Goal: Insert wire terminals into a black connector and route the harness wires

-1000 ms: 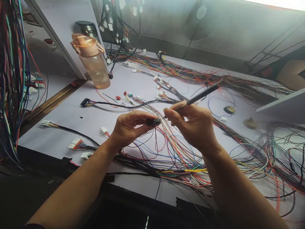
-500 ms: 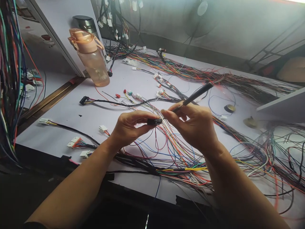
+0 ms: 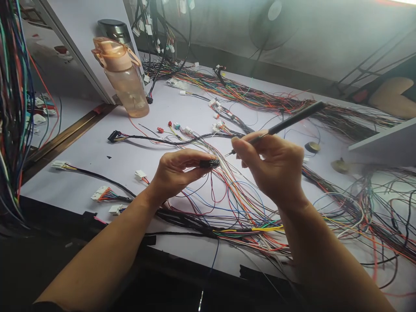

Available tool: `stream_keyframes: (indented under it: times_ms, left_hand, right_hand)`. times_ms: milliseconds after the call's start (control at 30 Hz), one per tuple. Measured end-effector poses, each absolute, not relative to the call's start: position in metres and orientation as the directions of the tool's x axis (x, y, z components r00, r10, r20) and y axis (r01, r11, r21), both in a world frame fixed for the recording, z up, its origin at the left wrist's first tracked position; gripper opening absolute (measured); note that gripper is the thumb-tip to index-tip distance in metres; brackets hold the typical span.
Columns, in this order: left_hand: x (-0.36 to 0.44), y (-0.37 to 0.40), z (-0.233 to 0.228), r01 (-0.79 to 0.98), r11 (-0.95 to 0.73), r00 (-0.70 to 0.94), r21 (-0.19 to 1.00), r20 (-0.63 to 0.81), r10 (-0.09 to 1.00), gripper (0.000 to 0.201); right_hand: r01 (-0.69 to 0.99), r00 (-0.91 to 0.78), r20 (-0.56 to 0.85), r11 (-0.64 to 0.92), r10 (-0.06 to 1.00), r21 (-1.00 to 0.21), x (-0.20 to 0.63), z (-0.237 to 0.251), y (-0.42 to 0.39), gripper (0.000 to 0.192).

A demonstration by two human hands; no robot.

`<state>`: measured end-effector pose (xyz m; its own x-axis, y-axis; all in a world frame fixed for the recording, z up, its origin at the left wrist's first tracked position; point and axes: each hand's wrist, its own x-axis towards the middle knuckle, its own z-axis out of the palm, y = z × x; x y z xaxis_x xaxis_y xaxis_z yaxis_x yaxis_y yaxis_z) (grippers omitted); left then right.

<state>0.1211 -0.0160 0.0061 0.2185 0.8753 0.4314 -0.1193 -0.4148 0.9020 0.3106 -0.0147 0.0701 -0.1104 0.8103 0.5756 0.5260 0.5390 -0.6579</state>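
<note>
Between the thumb and fingers of my left hand [image 3: 175,171] is a small black connector housing [image 3: 209,163], its face of square cavities turned to the right. Thin wires [image 3: 232,186] run beneath it across the table. My right hand [image 3: 271,167] grips a thin pick tool [image 3: 289,121] with a dark handle, held like a pen. The tool's fine metal tip points left and stands a short way from the connector, not touching it. Below both hands lies a black-wrapped wire harness [image 3: 185,223] with several coloured leads fanning out.
A peach water bottle [image 3: 125,86] stands at the back left before a dark-lidded bottle [image 3: 113,30]. White connectors [image 3: 101,193] lie at the left. Long wire bundles [image 3: 234,91] stretch along the back, and tangled wires [image 3: 377,208] cover the right. Hanging wires [image 3: 13,108] border the left.
My right hand has drawn back to the right with the pick tool, so its tip has come away from the connector. My left hand has hardly moved.
</note>
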Motion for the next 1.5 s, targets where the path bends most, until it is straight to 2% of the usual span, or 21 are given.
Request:
stream_keyframes:
  times_ms: [67,367,833,1233,1400,1500]
  left_hand:
    - [0.121,-0.016,0.006,-0.131,-0.411,0.219,0.902,0.431,0.876,0.027]
    - [0.121,-0.017,0.009,-0.155,-0.443,0.219,0.883,0.468,0.856,0.032]
    - [0.12,-0.016,0.009,-0.153,-0.453,0.214,0.878,0.477,0.852,0.032]
    - [0.118,-0.014,0.009,-0.155,-0.434,0.206,0.888,0.458,0.864,0.035]
    - [0.112,-0.018,0.011,-0.022,-0.423,0.193,0.906,0.419,0.887,0.03]
    - [0.113,-0.016,0.008,-0.11,-0.303,0.154,0.947,0.318,0.936,0.023]
  right_hand:
    - [0.519,-0.103,0.575,0.536,0.812,-0.665,0.31,0.071,-0.015,0.027]
    - [0.546,-0.212,0.663,0.649,0.718,-0.529,0.308,0.063,-0.014,0.02]
    - [0.574,-0.209,0.692,0.66,0.691,-0.484,0.309,0.064,-0.015,0.018]
    - [0.564,-0.216,0.658,0.642,0.722,-0.52,0.306,0.06,-0.012,0.016]
    - [0.503,-0.216,0.567,0.589,0.795,-0.633,0.302,0.059,-0.012,0.025]
    - [0.521,-0.13,0.438,0.437,0.889,-0.733,0.309,0.056,0.004,0.038]
